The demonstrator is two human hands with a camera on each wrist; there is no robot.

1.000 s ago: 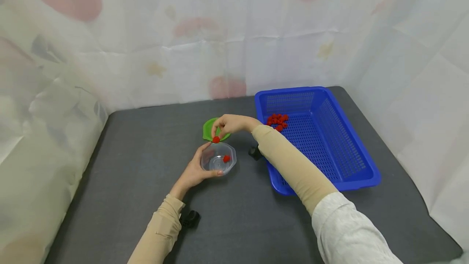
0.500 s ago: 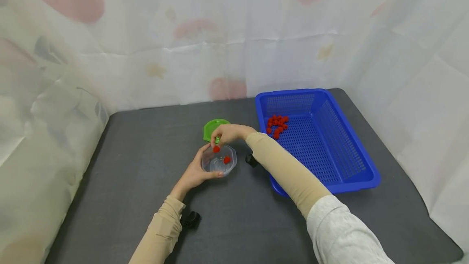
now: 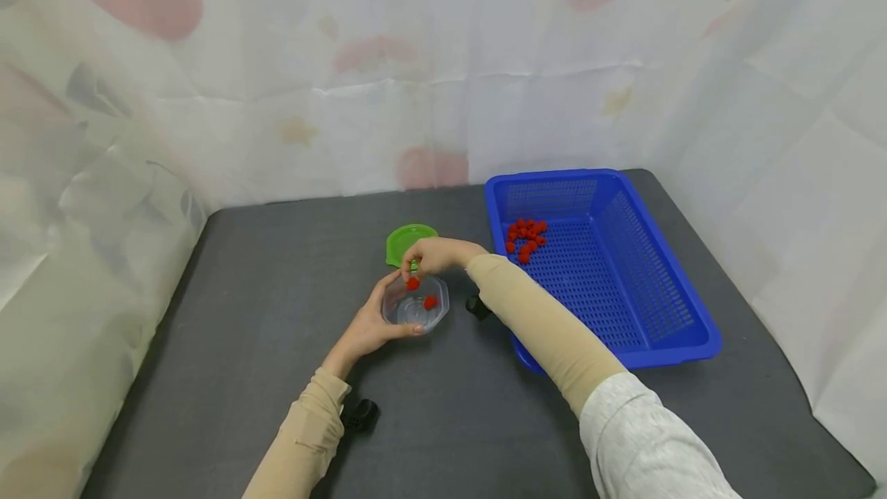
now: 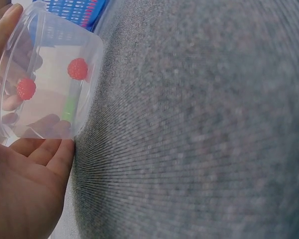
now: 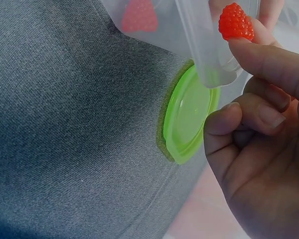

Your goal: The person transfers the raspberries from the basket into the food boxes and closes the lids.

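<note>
A clear plastic container stands on the grey table, and my left hand grips it from the left, thumb and fingers around its wall. One red raspberry lies inside on the bottom. My right hand pinches a second raspberry between thumb and forefinger, over the container's opening at its far side. The remaining right fingers are curled in toward the palm. Just beyond the container, a green lid lies on the table, partly covered by the right hand in the head view.
A blue perforated basket stands to the right, with several raspberries gathered in its left part. The right forearm crosses over the basket's left rim. A patterned white curtain hangs behind the table and along both sides.
My right hand has come down and nearer, bringing its raspberry from the container's far rim to over the opening. My left hand and the container have stayed in place.
</note>
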